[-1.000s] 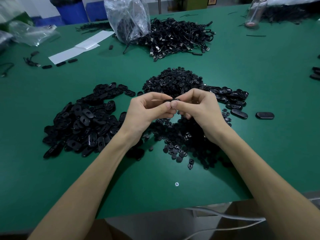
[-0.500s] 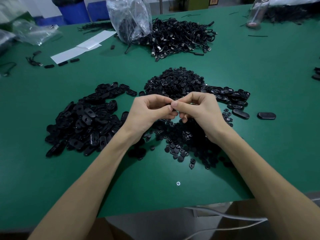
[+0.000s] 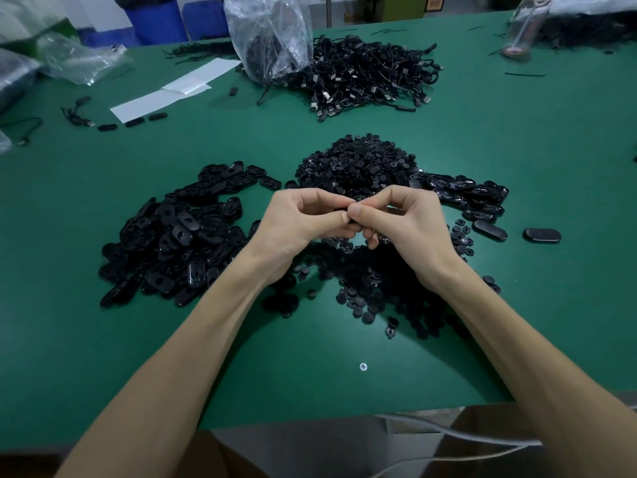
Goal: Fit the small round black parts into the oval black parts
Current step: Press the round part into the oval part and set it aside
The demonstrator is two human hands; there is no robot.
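Observation:
My left hand [image 3: 303, 222] and my right hand [image 3: 406, 225] meet above the middle of the green table [image 3: 517, 139], fingertips pinching one small black part [image 3: 341, 211] between them; it is almost wholly hidden. A heap of oval black parts [image 3: 179, 232] lies to the left. Small round black parts form a mound [image 3: 358, 163] behind my hands and a scatter [image 3: 372, 288] under them. More oval parts [image 3: 468, 198] lie in a small group at the right, two of them [image 3: 541, 235] apart.
A heap of black cables [image 3: 365, 77] and a clear plastic bag [image 3: 269, 36] sit at the back. White paper strips [image 3: 172, 91] lie back left, a clear bottle [image 3: 524, 29] back right. A screw head [image 3: 363, 366] marks the table near the front edge.
Both hands have stayed together, pinching the part; the fingers shifted only slightly.

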